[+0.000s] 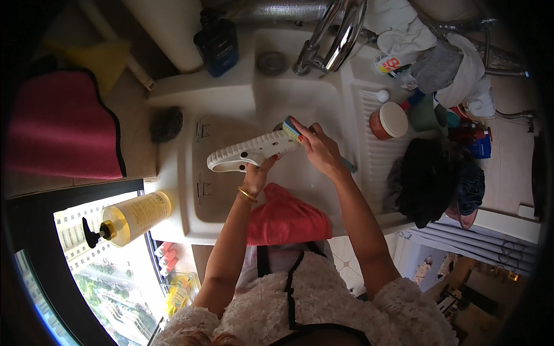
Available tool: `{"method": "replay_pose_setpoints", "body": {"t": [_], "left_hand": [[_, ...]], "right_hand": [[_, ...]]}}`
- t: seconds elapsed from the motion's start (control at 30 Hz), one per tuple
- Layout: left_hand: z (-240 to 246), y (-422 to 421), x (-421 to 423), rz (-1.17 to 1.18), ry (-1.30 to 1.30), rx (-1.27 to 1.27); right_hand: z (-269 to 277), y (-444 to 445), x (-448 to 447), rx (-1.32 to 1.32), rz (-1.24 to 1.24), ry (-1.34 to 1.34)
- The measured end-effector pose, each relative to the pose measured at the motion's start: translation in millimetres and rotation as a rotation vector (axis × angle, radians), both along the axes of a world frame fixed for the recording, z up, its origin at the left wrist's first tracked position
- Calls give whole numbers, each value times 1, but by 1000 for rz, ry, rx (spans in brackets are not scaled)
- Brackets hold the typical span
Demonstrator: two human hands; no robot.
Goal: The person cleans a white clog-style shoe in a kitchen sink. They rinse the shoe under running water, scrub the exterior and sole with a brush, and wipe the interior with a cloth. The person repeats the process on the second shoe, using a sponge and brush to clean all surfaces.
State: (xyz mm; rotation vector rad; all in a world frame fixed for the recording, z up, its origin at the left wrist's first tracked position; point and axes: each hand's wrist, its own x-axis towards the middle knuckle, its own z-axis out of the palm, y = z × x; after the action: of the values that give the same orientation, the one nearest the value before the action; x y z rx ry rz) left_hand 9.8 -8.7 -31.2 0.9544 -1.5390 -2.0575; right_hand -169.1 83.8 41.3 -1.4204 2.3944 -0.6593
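Note:
Over the basin of a white laundry sink (294, 99), my left hand (258, 175) grips a white foam clog (233, 151) by its heel strap side, with the ridged sole edge turned up. My right hand (319, 149) holds a blue-backed scrub brush (291, 127), its pale bristles against the toe end of the clog. A gold bangle (247, 194) circles my left wrist. Below the hands a red cloth (288, 216) hangs over the sink's front edge. Part of a teal stick-like thing (348, 165) shows behind my right wrist.
A chrome faucet (320, 47) rises at the back. On the right ledge stand a lidded tub (388, 121) and dark clothes (426, 181). At left are a steel wool pad (166, 124), a yellow pump bottle (136, 218) and a pink mat (65, 125). A dark blue bottle (220, 52) stands behind.

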Motion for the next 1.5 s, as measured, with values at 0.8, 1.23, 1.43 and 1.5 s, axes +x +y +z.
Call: {"method": "replay_pose_setpoints", "body": {"t": [0.8,1.23,1.43,1.5], "left_hand": [[-74,24,-7,40,118,-148],[-59,18,-15,10,44,-334],[-68,24,-9,-18,28,-273],[-64,20,-11,-17,50,-292]], "right_hand": [[-5,-9,69,31,-90,80],[-27,-6,54,-73,-299,61],[-23,-11,28,114,-441,45],[-35,-1,42,20,-326,108]]}}
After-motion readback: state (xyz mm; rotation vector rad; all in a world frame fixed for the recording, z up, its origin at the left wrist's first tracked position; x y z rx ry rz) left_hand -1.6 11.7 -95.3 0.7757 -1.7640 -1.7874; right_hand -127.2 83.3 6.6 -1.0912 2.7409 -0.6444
